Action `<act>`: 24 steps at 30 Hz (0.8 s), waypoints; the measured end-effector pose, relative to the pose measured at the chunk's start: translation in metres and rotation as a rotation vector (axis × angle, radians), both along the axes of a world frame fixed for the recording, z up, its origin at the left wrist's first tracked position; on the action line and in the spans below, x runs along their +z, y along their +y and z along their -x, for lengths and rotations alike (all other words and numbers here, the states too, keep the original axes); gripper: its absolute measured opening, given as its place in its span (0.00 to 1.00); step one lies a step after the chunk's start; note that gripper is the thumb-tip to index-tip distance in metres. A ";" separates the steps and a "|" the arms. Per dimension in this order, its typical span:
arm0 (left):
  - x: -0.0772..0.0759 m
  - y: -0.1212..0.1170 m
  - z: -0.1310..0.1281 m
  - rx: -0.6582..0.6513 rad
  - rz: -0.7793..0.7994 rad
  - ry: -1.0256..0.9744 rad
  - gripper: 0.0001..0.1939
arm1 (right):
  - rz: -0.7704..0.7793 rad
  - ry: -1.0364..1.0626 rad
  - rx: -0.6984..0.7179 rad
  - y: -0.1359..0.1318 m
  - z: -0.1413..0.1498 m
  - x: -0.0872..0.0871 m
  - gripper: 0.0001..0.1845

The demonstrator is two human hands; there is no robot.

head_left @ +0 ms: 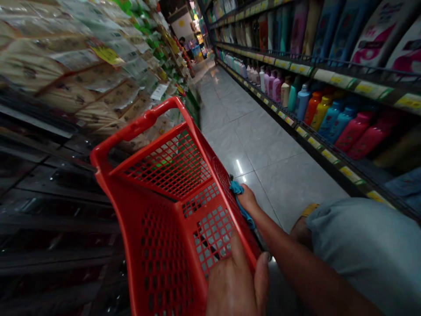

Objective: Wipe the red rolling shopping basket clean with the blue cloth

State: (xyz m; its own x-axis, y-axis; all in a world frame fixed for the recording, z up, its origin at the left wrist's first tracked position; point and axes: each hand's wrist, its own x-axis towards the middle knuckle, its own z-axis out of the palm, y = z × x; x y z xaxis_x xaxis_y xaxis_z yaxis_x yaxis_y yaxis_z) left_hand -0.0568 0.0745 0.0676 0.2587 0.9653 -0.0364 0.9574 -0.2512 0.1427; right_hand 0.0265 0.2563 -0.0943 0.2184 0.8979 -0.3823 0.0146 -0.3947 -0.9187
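Observation:
A red plastic shopping cart [141, 193] with grid walls and a raised handle at its far end stands tilted in my view, its basket bare inside. At the bottom, my left hand [233, 285] grips the near right rim, with the fingers inside the basket and the thumb over the outside. Lower down along the cart's right outer wall, my right hand [248, 199] is closed on a blue cloth [237, 188]. The cloth touches or lies very close to that wall, and part of it hangs below the hand.
Shelves of colourful bottles [329, 116] with price labels line the right side. Stacked plastic-wrapped packages [82, 79] rise on the left. Grey floor tiles [230, 101] run along the aisle between them. My bent knee [358, 245] is at lower right. A person [182, 41] is far off.

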 end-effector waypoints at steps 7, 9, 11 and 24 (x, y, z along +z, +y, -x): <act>0.016 0.043 0.021 0.192 -0.100 -0.301 0.24 | -0.211 0.163 -0.024 -0.035 -0.054 0.101 0.18; 0.020 0.058 0.052 0.236 -0.207 -0.402 0.24 | -0.402 0.083 -0.002 -0.039 -0.071 0.152 0.17; 0.025 0.071 0.090 0.284 -0.316 -0.505 0.24 | -0.559 -0.029 0.052 -0.042 -0.080 0.200 0.14; 0.008 0.158 0.238 0.499 -0.669 -1.045 0.39 | -0.586 -0.473 0.443 0.084 0.095 0.243 0.07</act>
